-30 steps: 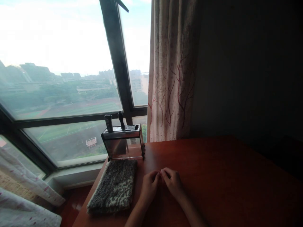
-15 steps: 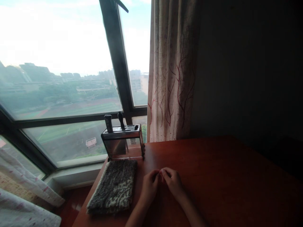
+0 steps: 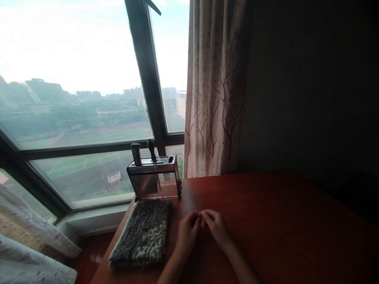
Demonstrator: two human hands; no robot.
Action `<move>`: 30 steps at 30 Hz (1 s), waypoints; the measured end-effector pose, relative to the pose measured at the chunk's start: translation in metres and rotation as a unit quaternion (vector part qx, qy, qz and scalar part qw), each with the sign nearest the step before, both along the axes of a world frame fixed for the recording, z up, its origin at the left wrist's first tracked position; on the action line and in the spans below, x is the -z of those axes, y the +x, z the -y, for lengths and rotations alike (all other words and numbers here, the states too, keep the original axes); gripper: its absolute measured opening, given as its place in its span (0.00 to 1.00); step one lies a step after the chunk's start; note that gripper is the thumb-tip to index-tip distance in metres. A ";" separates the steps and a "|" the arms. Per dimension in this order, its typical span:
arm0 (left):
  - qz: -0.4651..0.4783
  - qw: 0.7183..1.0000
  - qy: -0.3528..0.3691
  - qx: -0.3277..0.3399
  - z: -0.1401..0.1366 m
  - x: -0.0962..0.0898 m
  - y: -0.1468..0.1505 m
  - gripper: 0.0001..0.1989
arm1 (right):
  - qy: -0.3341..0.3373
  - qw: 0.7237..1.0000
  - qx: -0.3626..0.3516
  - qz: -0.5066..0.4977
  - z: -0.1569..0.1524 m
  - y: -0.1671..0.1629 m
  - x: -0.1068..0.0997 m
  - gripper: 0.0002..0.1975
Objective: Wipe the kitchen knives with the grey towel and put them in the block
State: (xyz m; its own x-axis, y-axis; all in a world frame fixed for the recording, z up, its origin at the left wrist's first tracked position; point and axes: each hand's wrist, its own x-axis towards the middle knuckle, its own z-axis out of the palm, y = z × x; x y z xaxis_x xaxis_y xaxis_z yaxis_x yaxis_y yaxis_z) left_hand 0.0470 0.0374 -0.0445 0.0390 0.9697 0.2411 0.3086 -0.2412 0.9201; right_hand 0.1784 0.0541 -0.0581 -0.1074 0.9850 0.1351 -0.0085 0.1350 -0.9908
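My left hand and my right hand meet at the fingertips above the reddish-brown table. Both have their fingers curled and pinched together, thumbs towards each other. Whether something small sits between the fingertips is hidden. Just left of my left hand lies a folded grey and white fluffy cloth, flat on the table and apart from the hand. Behind the cloth stands a knife holder with clear sides and a metal-looking top. Two dark handles stick up from it, one a knife handle at its left end.
A large window with dark frames fills the left and back. A patterned curtain hangs behind the table, and another curtain is at lower left. The table's left edge runs beside the cloth. The right side is a dark wall.
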 end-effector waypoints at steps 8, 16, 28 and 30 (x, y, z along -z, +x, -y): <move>-0.020 1.000 0.022 0.007 0.001 -0.001 -0.002 0.11 | -0.011 1.000 -0.005 -0.016 -0.001 0.000 0.002 0.24; -0.013 1.000 0.004 0.002 0.000 0.004 -0.004 0.12 | -0.006 1.000 -0.005 -0.015 0.001 -0.002 -0.002 0.25; -0.008 1.000 -0.003 0.014 0.000 0.003 -0.003 0.13 | -0.005 1.000 0.001 -0.018 0.001 0.000 0.000 0.23; -0.016 1.000 -0.004 0.017 -0.001 0.002 -0.003 0.13 | -0.007 1.000 -0.002 -0.017 0.000 0.001 0.000 0.22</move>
State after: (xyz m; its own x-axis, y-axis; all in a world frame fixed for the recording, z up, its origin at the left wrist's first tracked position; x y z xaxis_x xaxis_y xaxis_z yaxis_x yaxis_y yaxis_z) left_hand 0.0438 0.0382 -0.0466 0.0796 0.9697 0.2310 0.3287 -0.2444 0.9123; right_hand 0.1790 0.0539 -0.0580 -0.1066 0.9864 0.1251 -0.0426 0.1212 -0.9917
